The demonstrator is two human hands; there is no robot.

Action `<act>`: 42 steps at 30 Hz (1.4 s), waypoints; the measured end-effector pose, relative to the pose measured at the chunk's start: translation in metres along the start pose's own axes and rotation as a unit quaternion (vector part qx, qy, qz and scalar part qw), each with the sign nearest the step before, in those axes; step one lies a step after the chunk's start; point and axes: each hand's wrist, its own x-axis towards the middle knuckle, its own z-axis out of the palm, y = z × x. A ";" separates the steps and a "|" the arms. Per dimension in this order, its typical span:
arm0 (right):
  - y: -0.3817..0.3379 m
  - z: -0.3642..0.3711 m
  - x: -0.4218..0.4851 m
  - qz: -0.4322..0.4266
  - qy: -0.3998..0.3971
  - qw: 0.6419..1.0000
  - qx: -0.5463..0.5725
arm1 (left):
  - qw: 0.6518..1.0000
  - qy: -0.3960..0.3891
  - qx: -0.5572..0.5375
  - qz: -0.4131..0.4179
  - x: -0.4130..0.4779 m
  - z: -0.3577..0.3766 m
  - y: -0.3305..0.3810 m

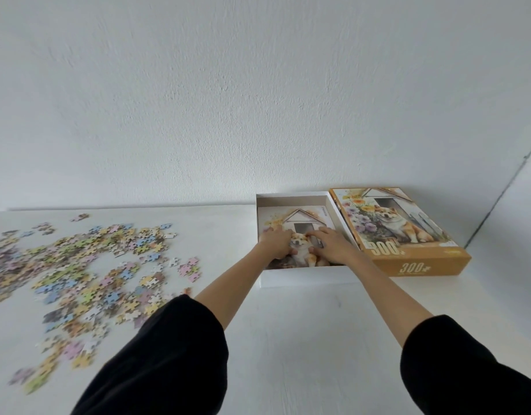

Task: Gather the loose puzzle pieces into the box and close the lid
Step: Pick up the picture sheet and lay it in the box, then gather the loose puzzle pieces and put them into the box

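Resting hands on flat printed sheet inside rectangular cardboard box.

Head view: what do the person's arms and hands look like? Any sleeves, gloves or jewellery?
Both arms wear loose, plain black sleeves, the left sleeve and the right sleeve, which end near the elbow and leave the forearms bare. The left hand and the right hand are bare too: no gloves, and no watch, ring or bracelet shows.
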 end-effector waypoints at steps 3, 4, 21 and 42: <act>0.001 0.001 0.002 0.006 -0.004 1.000 -0.007 | 0.998 -0.028 -0.036 -0.031 -0.006 0.004 0.014; 0.001 0.002 0.002 0.008 -0.005 1.000 -0.008 | 0.997 -0.033 -0.052 -0.036 -0.009 0.007 0.017; 0.001 0.000 0.005 0.012 0.000 1.000 0.000 | 0.993 0.008 -0.119 -0.024 0.005 0.017 0.001; -0.147 -0.018 0.023 -0.047 0.194 0.972 0.123 | 0.933 0.289 -0.205 0.057 -0.058 -0.045 -0.103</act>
